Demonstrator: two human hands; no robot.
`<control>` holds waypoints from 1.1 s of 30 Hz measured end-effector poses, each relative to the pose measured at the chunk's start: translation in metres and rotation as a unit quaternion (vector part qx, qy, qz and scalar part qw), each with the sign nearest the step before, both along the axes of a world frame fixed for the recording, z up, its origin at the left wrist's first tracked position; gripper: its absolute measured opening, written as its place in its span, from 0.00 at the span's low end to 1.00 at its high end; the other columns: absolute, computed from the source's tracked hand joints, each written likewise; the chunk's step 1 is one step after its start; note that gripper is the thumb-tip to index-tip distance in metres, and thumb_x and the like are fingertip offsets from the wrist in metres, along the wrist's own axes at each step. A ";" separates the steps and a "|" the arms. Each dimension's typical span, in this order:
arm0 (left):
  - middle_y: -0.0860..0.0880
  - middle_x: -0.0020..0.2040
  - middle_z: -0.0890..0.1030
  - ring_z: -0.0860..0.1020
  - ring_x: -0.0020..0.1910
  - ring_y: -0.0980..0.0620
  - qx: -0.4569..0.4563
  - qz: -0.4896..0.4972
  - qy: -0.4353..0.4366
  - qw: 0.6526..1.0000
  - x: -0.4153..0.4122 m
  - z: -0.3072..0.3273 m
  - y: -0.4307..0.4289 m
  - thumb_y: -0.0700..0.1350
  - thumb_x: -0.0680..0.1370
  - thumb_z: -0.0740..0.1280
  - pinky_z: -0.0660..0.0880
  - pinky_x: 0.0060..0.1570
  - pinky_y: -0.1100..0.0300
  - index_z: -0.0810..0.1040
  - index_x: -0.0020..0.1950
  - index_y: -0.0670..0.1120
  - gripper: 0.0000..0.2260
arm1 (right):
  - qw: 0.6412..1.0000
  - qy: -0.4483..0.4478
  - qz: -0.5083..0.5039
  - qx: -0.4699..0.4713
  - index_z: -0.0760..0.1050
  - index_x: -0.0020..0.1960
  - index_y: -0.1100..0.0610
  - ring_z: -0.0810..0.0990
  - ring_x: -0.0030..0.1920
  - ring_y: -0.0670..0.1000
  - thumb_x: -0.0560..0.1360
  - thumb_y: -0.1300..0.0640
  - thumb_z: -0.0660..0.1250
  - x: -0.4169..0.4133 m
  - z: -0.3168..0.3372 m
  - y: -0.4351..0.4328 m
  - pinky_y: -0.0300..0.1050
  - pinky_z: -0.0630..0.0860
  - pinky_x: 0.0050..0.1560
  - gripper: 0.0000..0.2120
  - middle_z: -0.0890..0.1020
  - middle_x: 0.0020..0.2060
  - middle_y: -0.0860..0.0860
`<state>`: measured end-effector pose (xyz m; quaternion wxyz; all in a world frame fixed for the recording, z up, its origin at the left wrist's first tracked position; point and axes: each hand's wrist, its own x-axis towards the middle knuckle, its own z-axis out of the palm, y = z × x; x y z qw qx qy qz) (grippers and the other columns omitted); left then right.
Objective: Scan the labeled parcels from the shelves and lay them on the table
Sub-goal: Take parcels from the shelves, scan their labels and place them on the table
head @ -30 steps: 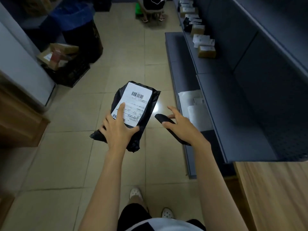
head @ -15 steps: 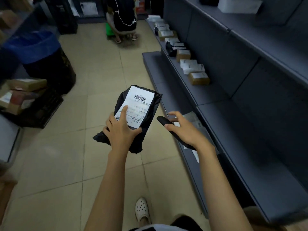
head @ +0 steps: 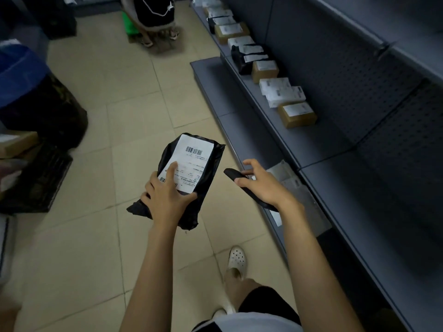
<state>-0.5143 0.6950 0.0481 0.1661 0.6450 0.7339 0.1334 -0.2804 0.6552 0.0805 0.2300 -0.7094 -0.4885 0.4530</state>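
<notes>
My left hand (head: 165,200) grips a black parcel (head: 191,178) label-up over the floor so its barcode faces me, while my right hand (head: 263,185) curls around a black scanner (head: 242,185) just beside it, ready to aim.

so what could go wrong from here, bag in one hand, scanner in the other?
1. The left hand lays its thumb on the lower part of the label, by the lower barcode; a scan there may fail.
2. The black poly bag is soft and gripped at its lower end only; it could sag or slip.
3. A person crouches in the aisle ahead; with eyes on the label, a bump is possible.
</notes>
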 end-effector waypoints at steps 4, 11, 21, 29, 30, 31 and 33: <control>0.41 0.73 0.62 0.62 0.70 0.38 0.011 -0.025 0.002 1.000 0.045 0.011 0.096 0.59 0.65 0.77 0.57 0.68 0.40 0.62 0.75 0.60 0.42 | 1.000 0.001 -0.020 0.011 0.63 0.73 0.48 0.78 0.60 0.52 0.78 0.46 0.68 0.040 0.014 0.083 0.53 0.74 0.63 0.26 0.75 0.66 0.46; 0.41 0.72 0.63 0.62 0.70 0.39 0.037 -0.118 0.001 0.992 0.134 0.032 0.215 0.58 0.66 0.77 0.57 0.68 0.41 0.62 0.75 0.59 0.41 | 0.991 0.013 -0.128 0.027 0.65 0.72 0.50 0.75 0.61 0.51 0.79 0.51 0.68 0.121 0.016 0.166 0.50 0.71 0.62 0.24 0.75 0.67 0.50; 0.39 0.70 0.65 0.64 0.68 0.37 0.023 -0.377 0.002 0.926 0.299 0.018 0.346 0.63 0.66 0.75 0.61 0.65 0.38 0.58 0.78 0.59 0.45 | 0.930 -0.033 -0.366 -0.001 0.66 0.70 0.50 0.72 0.68 0.54 0.79 0.48 0.68 0.206 -0.002 0.195 0.50 0.69 0.66 0.22 0.74 0.68 0.49; 0.40 0.74 0.61 0.59 0.73 0.39 -0.073 -0.559 0.008 0.826 0.407 -0.007 0.380 0.65 0.68 0.73 0.57 0.69 0.40 0.57 0.77 0.60 0.43 | 0.817 -0.064 -0.571 -0.038 0.69 0.69 0.49 0.77 0.62 0.56 0.78 0.45 0.67 0.207 -0.038 0.201 0.56 0.74 0.62 0.21 0.78 0.65 0.51; 0.40 0.75 0.60 0.58 0.74 0.39 -0.087 -0.577 0.016 0.812 0.418 -0.014 0.375 0.66 0.68 0.73 0.56 0.69 0.40 0.56 0.77 0.60 0.43 | 0.799 -0.069 -0.595 -0.039 0.69 0.69 0.49 0.78 0.60 0.57 0.78 0.46 0.66 0.207 -0.046 0.199 0.55 0.76 0.60 0.21 0.79 0.63 0.52; 0.40 0.76 0.59 0.58 0.74 0.39 -0.103 -0.592 0.022 0.799 0.427 -0.022 0.368 0.66 0.68 0.73 0.56 0.70 0.39 0.56 0.78 0.60 0.43 | 0.784 -0.075 -0.615 -0.045 0.69 0.69 0.49 0.78 0.59 0.58 0.79 0.46 0.66 0.209 -0.055 0.198 0.54 0.76 0.58 0.21 0.80 0.62 0.53; 0.40 0.77 0.56 0.56 0.75 0.39 -0.140 -0.611 0.035 0.779 0.444 -0.040 0.351 0.66 0.68 0.72 0.55 0.70 0.39 0.54 0.78 0.61 0.44 | 0.758 -0.084 -0.644 -0.066 0.68 0.70 0.50 0.78 0.59 0.59 0.79 0.47 0.65 0.215 -0.073 0.195 0.50 0.74 0.53 0.21 0.80 0.61 0.55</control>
